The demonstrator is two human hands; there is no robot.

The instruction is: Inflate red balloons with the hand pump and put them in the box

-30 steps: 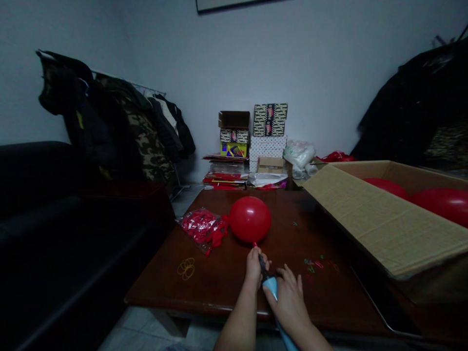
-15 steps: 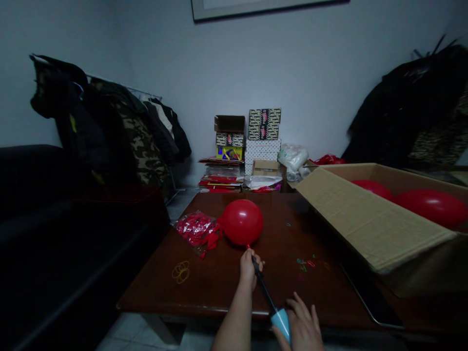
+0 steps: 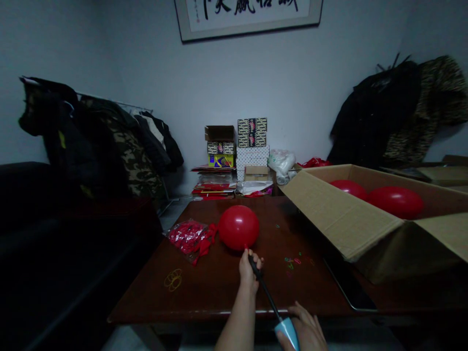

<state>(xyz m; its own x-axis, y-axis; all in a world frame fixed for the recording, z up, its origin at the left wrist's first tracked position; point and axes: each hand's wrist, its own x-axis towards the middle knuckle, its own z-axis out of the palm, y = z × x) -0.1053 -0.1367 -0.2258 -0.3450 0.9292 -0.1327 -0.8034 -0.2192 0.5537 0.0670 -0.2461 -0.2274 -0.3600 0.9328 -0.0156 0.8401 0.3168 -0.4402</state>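
- My right hand (image 3: 303, 329) has pulled the blue handle (image 3: 288, 330) of the hand pump (image 3: 263, 285) back to the tabletop's near edge, exposing more of the black shaft. My fingers wrap the handle, though the frame's bottom cuts them off.
- My left hand (image 3: 248, 273) is clenched around the pump's top end, at the neck of the inflated red balloon (image 3: 238, 227).
- That balloon sits just beyond my left hand, beside a plastic bag of uninflated red balloons (image 3: 190, 237).
- Yellow rubber bands (image 3: 173, 280) lie towards the left edge; a cardboard box (image 3: 340, 209) at the right edge holds two inflated red balloons (image 3: 396, 202).
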